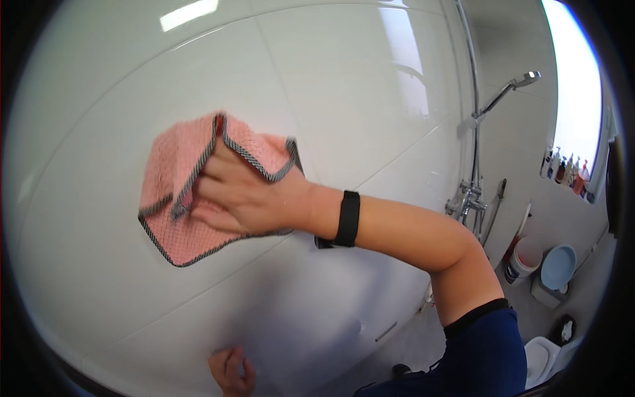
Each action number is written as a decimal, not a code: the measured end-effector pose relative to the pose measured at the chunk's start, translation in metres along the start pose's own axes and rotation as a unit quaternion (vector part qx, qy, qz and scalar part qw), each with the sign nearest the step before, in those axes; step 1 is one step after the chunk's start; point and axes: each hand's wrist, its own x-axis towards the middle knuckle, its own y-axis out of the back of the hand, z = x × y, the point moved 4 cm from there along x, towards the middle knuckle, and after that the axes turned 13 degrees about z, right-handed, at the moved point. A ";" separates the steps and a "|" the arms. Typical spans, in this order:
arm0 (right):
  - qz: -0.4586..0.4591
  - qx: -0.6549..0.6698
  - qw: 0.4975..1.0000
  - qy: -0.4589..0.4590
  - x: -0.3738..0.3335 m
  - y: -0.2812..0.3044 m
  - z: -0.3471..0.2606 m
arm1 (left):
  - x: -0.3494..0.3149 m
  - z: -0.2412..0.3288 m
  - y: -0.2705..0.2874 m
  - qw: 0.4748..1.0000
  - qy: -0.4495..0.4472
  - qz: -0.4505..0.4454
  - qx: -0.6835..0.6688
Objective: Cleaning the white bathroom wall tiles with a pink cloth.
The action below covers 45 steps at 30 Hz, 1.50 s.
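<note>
My right hand (254, 195) presses a pink cleaning cloth (175, 169) against the glossy white tiled wall (331, 73). The cloth has a dark grey striped border, and one fold of it lies over my fingertips, hiding them. Its lower corner spreads out beneath my palm. Around my right wrist is a black band (348, 218). Low in the view, near the bottom edge, my left hand (231, 374) hangs close to the wall, its fingers loosely bent and apart, with nothing seen in them.
To the right, a shower head (526, 79) and mixer tap (468, 197) stick out from the wall. Several bottles (569, 171) line the window sill. A white bucket (524, 260), a blue basin (559, 266) and a toilet (541, 360) stand at the lower right.
</note>
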 end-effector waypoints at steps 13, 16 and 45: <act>0.012 -0.296 0.914 -0.277 -0.108 0.181 0.165 | -0.024 0.005 -0.036 0.995 0.095 0.002 0.014; -0.001 -0.034 0.899 -0.436 -0.155 0.150 0.114 | -0.033 0.006 -0.054 0.990 0.140 -0.019 0.004; -0.039 -0.215 0.974 -0.055 -0.051 0.162 0.140 | -0.018 0.017 -0.070 0.986 0.122 -0.026 0.107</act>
